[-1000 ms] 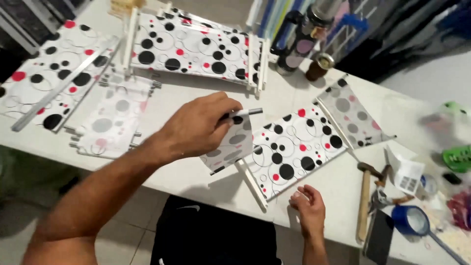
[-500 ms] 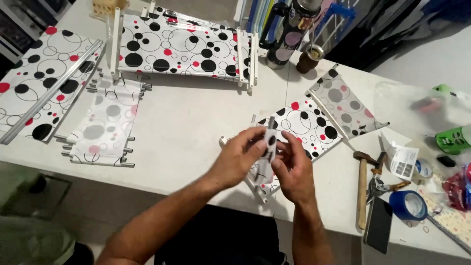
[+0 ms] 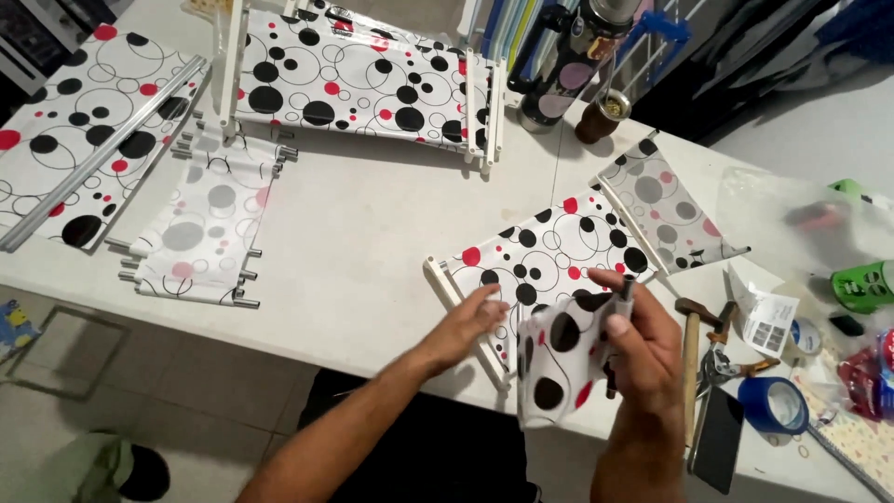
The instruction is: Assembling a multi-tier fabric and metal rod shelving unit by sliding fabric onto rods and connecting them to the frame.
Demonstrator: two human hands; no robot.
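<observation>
At the near edge of the white counter [image 3: 372,242], the right hand [image 3: 643,349] was clenched around a thin metal rod [image 3: 622,307] with a small piece of white fabric spotted black and red [image 3: 557,368] wrapped about it, raised just above the counter. Left hand [image 3: 466,326] lay released, fingers resting against a white slat [image 3: 466,321] at the edge of a spotted fabric panel [image 3: 549,251] lying flat. Just right of the hands: a wooden-handled hammer [image 3: 690,368], pliers [image 3: 719,349], a dark phone [image 3: 715,452] and a roll of blue tape [image 3: 775,405]. Further left, a paler fabric piece with metal pins [image 3: 209,228] lay flat. At the far edge stood a long framed spotted panel [image 3: 354,79], a dark flask [image 3: 568,65] and a small brown cup [image 3: 601,116].
</observation>
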